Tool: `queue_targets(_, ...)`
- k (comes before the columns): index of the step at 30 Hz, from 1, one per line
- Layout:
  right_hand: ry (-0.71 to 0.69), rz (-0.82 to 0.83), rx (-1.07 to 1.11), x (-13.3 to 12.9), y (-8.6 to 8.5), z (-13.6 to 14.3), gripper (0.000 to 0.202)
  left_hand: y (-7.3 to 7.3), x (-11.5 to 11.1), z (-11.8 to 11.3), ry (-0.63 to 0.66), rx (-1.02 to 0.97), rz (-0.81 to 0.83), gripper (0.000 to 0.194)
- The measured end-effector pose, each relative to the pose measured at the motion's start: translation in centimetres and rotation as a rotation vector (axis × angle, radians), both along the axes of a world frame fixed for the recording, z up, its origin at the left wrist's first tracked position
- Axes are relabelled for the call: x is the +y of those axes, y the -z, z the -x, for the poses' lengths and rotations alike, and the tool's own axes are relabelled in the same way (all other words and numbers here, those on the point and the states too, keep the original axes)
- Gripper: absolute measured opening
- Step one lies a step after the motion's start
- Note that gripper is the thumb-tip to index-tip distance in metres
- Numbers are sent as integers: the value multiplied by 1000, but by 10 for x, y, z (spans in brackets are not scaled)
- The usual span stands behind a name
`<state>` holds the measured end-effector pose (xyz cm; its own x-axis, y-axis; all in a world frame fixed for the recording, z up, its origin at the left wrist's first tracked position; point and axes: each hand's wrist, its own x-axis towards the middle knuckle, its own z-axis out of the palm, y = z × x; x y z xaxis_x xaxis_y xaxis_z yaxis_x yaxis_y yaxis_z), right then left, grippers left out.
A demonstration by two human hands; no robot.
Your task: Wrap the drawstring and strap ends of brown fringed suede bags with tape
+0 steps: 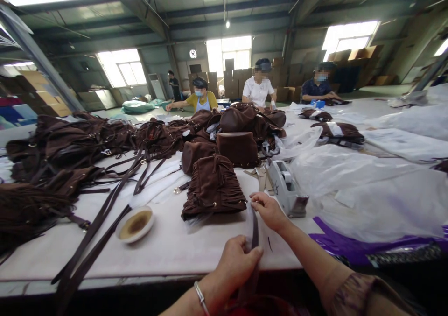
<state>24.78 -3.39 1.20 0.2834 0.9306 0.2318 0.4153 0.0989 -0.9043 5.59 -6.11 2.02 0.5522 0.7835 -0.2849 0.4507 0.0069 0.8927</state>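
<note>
Under the high beamed roof (pixel 224 10), I look over a long pale surface (pixel 101 258). The left hand (pixel 237 260) pinches a dark brown strap (pixel 255 234) between thumb and fingers near the surface's front edge; the right hand (pixel 266 208) pinches its upper end. Just left of the strap I see a fringed brown bag (pixel 214 185); a tape dispenser (pixel 286 187) stands beyond the right hand. Farther out lie a shallow dish (pixel 135 225), translucent plastic bags (pixel 381 190) and heaped brown bags (pixel 238 120), with co-workers (pixel 258 91) across from me.
</note>
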Motion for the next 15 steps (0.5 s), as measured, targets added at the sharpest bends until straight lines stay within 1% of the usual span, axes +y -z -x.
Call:
queue_targets(2,2,95,64,0,2,-1,16,-3,-5,1,0,34,-12,16)
queue_targets(4,9,155,63,-3,3,-3,21,-5,-9,1,2,54,-59,16)
queue_targets(8,-29,154,-104,-2,-2,-9,28,-6,-13,1,29,123,-234,15)
queue_targets(10,-52,157,-210,1,-6,-11,23,-5,-14,0,49,166,-327,14)
queue_targets(12,-68,156,-271,5,-11,-11,14,-5,-14,-1,64,183,-380,12)
queue_targets(14,-97,135,-286,7,-15,-9,8,-5,-14,-1,67,179,-383,9)
queue_targets(15,-122,99,-289,8,-18,-8,8,-5,-14,-1,64,169,-362,7)
